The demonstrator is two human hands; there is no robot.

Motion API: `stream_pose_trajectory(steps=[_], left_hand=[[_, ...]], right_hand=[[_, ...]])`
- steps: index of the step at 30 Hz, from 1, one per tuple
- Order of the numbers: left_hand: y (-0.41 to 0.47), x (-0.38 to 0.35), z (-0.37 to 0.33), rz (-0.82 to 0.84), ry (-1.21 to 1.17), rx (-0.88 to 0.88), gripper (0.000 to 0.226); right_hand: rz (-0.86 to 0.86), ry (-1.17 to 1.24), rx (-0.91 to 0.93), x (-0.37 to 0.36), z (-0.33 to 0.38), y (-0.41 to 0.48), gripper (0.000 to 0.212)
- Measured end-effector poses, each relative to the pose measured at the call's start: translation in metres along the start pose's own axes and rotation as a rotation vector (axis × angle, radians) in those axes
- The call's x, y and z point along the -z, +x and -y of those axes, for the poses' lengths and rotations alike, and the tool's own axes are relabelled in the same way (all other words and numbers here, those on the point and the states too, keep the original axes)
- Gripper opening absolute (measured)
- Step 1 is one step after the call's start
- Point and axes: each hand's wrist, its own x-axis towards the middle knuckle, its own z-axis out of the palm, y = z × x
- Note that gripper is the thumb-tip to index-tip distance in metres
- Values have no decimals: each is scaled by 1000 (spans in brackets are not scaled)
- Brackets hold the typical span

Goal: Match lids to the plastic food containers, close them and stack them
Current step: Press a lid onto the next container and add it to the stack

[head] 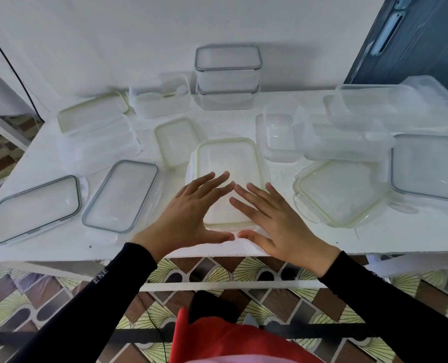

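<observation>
A clear rectangular container with a green-rimmed lid [226,158] on it sits at the table's front middle. My left hand [191,213] and my right hand [267,216] lie flat on that lid with fingers spread, thumbs nearly touching at its near edge. Two closed grey-rimmed containers [228,74] are stacked at the back middle. Two grey-rimmed lids [37,208] [122,195] lie at the left front. A smaller green-rimmed lid [177,141] lies behind my left hand. A square green-rimmed lid [340,192] rests on a container at the right.
Open clear containers stand at the back left [162,99], middle right [277,137] and far right [393,106]. Another green-rimmed lid [92,111] rests on a container at the left. A grey-rimmed square lid [429,166] lies at the right edge. The white table's front edge [60,251] is near me.
</observation>
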Motion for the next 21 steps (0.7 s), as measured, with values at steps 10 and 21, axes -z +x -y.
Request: stream_pose_trajectory(steps=[10, 21], left_hand=[[0, -4, -4, -52, -11, 10, 91], [0, 3, -11, -8, 12, 44, 93]], right_hand=[[-19, 123, -54, 14, 2, 5, 52], [187, 316, -316, 27, -51, 129, 39]])
